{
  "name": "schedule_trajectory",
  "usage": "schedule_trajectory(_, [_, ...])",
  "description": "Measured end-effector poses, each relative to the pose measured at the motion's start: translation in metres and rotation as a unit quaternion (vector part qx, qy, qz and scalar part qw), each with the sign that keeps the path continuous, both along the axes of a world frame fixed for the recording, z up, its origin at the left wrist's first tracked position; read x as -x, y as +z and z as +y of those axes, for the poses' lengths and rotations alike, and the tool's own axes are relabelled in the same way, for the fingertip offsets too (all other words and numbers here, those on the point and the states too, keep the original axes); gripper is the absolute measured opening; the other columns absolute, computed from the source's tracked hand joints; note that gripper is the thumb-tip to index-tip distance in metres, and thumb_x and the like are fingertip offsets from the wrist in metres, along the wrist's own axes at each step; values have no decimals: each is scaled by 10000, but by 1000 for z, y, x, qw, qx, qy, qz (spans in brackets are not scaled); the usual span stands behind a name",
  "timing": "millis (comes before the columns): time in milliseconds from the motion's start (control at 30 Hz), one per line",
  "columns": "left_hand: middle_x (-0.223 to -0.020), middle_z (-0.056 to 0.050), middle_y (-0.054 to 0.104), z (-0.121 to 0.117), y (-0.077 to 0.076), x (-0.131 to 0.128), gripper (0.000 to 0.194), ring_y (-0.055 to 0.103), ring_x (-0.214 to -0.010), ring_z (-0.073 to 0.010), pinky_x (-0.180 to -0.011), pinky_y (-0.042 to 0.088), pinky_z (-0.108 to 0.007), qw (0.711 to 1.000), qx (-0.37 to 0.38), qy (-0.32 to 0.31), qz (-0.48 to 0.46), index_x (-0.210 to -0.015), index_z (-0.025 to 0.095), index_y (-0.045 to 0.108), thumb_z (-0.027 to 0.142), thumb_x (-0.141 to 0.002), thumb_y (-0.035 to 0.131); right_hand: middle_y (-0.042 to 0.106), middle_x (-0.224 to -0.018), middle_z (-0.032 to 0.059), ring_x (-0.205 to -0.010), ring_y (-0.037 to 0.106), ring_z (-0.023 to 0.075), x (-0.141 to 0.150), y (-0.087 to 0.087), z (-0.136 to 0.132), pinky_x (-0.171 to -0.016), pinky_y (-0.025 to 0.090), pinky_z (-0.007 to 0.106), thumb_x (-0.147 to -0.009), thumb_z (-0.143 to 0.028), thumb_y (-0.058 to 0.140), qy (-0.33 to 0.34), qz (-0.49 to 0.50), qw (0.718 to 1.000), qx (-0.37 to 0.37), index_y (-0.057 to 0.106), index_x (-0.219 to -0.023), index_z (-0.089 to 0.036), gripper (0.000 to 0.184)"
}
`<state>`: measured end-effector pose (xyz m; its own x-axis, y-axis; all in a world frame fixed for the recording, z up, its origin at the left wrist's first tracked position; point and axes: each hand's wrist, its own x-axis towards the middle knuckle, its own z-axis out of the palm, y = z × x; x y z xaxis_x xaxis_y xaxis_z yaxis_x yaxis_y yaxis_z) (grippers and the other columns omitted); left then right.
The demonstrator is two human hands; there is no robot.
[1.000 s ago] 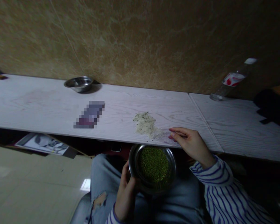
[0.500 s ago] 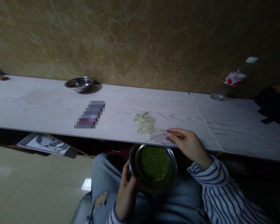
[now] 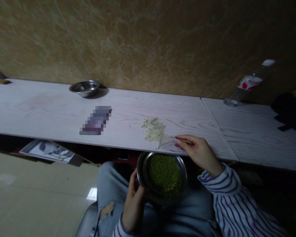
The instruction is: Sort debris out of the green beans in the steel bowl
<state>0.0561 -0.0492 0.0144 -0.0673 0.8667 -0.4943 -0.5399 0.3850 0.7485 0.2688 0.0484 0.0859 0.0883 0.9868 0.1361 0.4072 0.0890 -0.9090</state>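
And here's the right hand, fingers in a narrow grip on something sheer, near the front edge of the table, right beside the pale, dark-flecked grains. Looks like gathering work at the pile's edge! Below that edge, the left hand grips the steel bowl of green beans. Any sweep from here calls for a low, gentle touch and a steady bowl.

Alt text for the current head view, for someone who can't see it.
Left hand holds a steel bowl of small green beans at a pale table's near edge; right hand is beside speckled white grains, at a faint see-through item. Smaller metal dish and clear bottle sit near the wall.
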Motion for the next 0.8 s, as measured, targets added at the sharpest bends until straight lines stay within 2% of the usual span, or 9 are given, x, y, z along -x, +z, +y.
schedule_trajectory(200, [-1218, -97, 666, 0, 1, -1, 661, 587, -1120, -309, -878, 499, -411, 1000, -1, 3, -3, -1345, 213, 497, 302, -729, 719, 785, -842, 92, -769, 751, 234, 4, 0, 0, -773, 610, 391, -759, -304, 656, 8, 1, 1000, -2, 761, -915, -172, 230])
schedule_trajectory(333, [-1267, -100, 649, 1, 0, -2, 631, 553, -1194, -318, -914, 484, -408, 1000, -3, 12, -12, -1315, 213, 524, 279, -720, 725, 785, -856, 93, -773, 752, 228, 8, -4, 0, -769, 613, 385, -759, -295, 657, 13, 16, 1000, -1, 761, -925, -176, 229])
schedule_trajectory(533, [-1213, -97, 672, 1, -1, 1, 637, 590, -1134, -316, -898, 491, -423, 1000, -3, 15, -8, -1308, 223, 532, 254, -700, 721, 786, -841, 91, -763, 755, 222, 7, -3, -3, -745, 615, 359, -769, -301, 665, 34, 35, 999, 8, 757, -941, -167, 237])
schedule_trajectory(600, [-1205, -94, 674, 1, -1, 2, 618, 585, -1143, -313, -890, 495, -411, 1000, -5, 13, -5, -1298, 230, 544, 260, -705, 716, 786, -837, 92, -764, 755, 225, 4, -3, -4, -744, 615, 358, -771, -313, 671, 19, 33, 999, 2, 756, -943, -163, 244])
schedule_trajectory(700, [-1210, -92, 674, 2, -2, 3, 598, 593, -1132, -303, -868, 504, -386, 1000, 1, 20, 0, -1282, 238, 561, 290, -710, 726, 788, -874, 94, -798, 753, 230, 1, -6, -6, -777, 610, 375, -791, -336, 661, -13, 17, 999, -24, 760, -962, -169, 259])
schedule_trajectory(800, [-1223, -103, 673, 3, -2, 2, 613, 613, -1103, -306, -855, 512, -392, 1000, 8, 24, -2, -1287, 236, 559, 330, -710, 742, 787, -952, 85, -871, 745, 230, 5, -8, -6, -840, 595, 390, -820, -336, 647, -1, -19, 999, -42, 769, -985, -196, 248])
